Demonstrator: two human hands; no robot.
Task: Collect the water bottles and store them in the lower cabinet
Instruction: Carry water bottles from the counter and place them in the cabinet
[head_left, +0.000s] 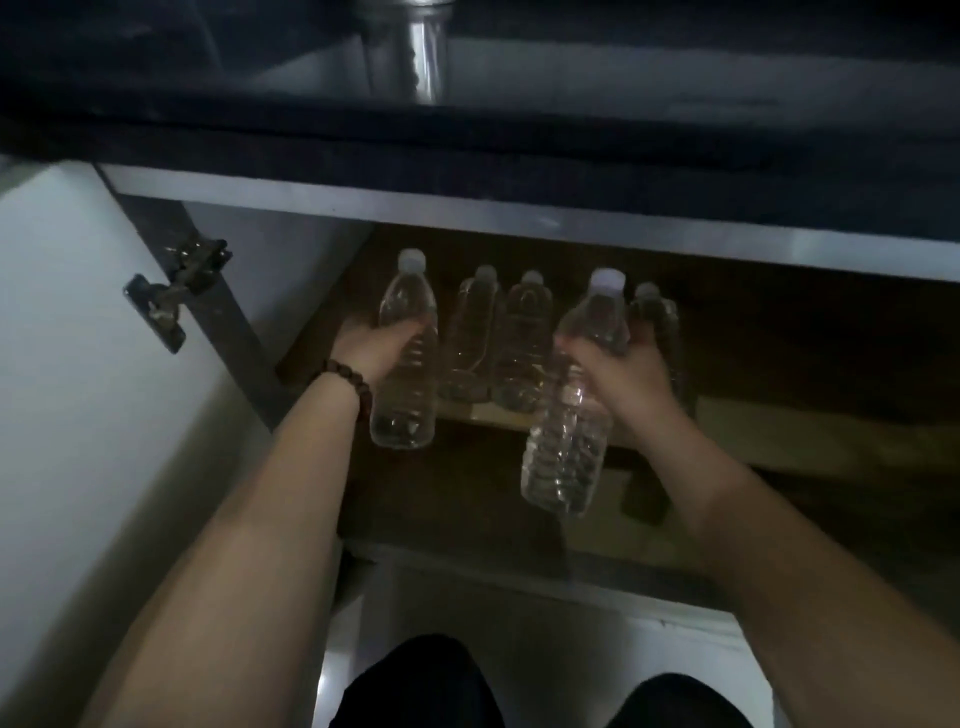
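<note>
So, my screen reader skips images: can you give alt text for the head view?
Left hand and right hand each hold a clear water bottle at an open lower cabinet, where three bottles already stand.

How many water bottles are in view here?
5: one in the left hand, one in the right hand, three standing on the cabinet shelf behind them at. More may be hidden.

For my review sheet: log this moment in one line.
left hand: holds bottle | right hand: holds bottle | cabinet: open, bottles inside | step: placing
</note>
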